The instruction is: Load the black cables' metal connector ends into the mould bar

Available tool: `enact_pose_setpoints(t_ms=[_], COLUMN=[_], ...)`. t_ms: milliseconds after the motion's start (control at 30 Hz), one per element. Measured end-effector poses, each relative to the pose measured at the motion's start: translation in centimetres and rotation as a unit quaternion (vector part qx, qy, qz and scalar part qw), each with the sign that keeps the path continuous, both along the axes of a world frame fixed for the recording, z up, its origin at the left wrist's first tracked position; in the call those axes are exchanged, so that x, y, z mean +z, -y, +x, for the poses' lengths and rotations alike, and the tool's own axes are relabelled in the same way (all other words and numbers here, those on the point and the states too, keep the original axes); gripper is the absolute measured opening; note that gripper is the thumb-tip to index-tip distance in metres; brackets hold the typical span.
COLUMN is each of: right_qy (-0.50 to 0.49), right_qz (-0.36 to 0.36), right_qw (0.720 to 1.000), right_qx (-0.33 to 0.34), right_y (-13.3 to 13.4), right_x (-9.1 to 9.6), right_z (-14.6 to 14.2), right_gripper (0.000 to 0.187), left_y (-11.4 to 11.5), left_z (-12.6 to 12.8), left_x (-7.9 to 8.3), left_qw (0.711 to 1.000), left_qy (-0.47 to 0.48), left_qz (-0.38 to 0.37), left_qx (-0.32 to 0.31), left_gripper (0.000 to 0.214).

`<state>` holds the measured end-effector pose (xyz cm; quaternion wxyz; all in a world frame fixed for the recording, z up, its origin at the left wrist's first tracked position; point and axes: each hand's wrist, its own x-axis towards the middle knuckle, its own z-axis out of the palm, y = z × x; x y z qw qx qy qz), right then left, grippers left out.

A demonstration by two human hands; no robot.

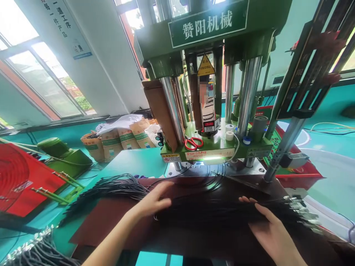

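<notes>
Because the black cable bundle (210, 212) lies crosswise on the dark brown tabletop (199, 240), running from just right of the left fingertips to the right fingers, the strands probably keep parallel. Left hand (151, 201): fingers stretched, thumb well apart, nothing visibly gripped. Right hand (267, 231): fingertips curled up at the bundle, thumb raised near them; strands seem to lie across the fingers, likely as a cradle, but can't tell if the grip is tight. Silver metal connectors (301, 210) sit together beyond the right thumb, presumably so that the ends stay even.

Second bunch of black cables (116, 188) lies left of the left fingers, apart from the first, maybe to keep batches separate. Past the fingers of both hands stands the green press (208, 27); thin dark leads (220, 183) loop at its base. Red-handled scissors (194, 143) rest on its ledge, beyond the left fingertips, presumably for quick reach.
</notes>
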<state>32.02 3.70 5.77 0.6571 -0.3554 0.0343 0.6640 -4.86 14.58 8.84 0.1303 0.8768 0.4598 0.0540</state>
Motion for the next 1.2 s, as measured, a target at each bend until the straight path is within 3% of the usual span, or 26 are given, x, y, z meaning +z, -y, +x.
enact_pose_setpoints(t_ms=[67,133,233,333,433,600,800,933,1033,1100,1133,1167,1200], right_qy=[-0.01,-0.027,-0.017,0.021,0.041,0.054,0.083,0.128,0.242,0.403,0.508,0.616,0.713], right_qz=[0.008,0.005,-0.007,-0.011,-0.017,-0.041,-0.035,-0.063,-0.058,-0.017,0.019,0.066,0.121], right_qw=[1.0,0.997,0.976,0.941,0.951,0.973,0.949,0.927,0.888,0.838,0.795,0.734,0.655], right_qx=[0.028,0.075,0.216,0.336,0.305,0.219,0.303,0.346,0.387,0.367,0.331,0.278,0.22], right_y=[0.4,0.8,1.5,2.0,2.1,1.8,1.6,2.8,4.5,5.7,6.1,6.3,6.4], right_x=[0.1,0.8,1.8,2.4,2.4,2.1,2.2,2.0,1.9,2.2,2.4,2.6,2.8], right_z=[0.0,0.4,1.5,2.4,2.3,1.2,1.5,2.8,4.1,4.7,4.8,4.8,4.7], right_gripper=[0.02,0.015,0.043,0.065,0.053,0.033,0.055,0.059,0.054,0.046,0.04,0.033,0.026], left_y=[-2.6,-5.0,-7.0,-7.0,-6.1,-5.4,-5.7,-3.6,0.0,2.5,3.5,4.3,5.0], left_z=[-0.2,0.2,1.5,2.8,3.8,4.7,4.8,7.0,10.5,13.2,14.5,15.7,16.8], left_x=[-0.2,-0.9,-2.2,-2.7,-2.7,-2.5,-1.8,-1.2,-0.6,-0.4,-0.4,-0.5,-0.7], left_qw=[0.991,0.979,0.976,0.973,0.975,0.988,0.992,0.994,0.995,0.992,0.991,0.991,0.991], left_qy=[-0.043,-0.089,-0.125,-0.144,-0.145,-0.126,-0.118,-0.057,0.044,0.056,0.047,0.031,0.013], left_qz=[0.03,0.046,0.046,0.074,0.094,0.061,0.031,0.088,0.077,0.047,0.043,0.047,0.058], left_qx=[0.121,0.175,0.174,0.167,0.142,0.058,0.022,0.037,-0.04,-0.103,-0.119,-0.123,-0.119], left_gripper=[0.044,0.037,0.023,0.021,0.023,0.022,0.016,0.016,0.023,0.03,0.035,0.04,0.044])
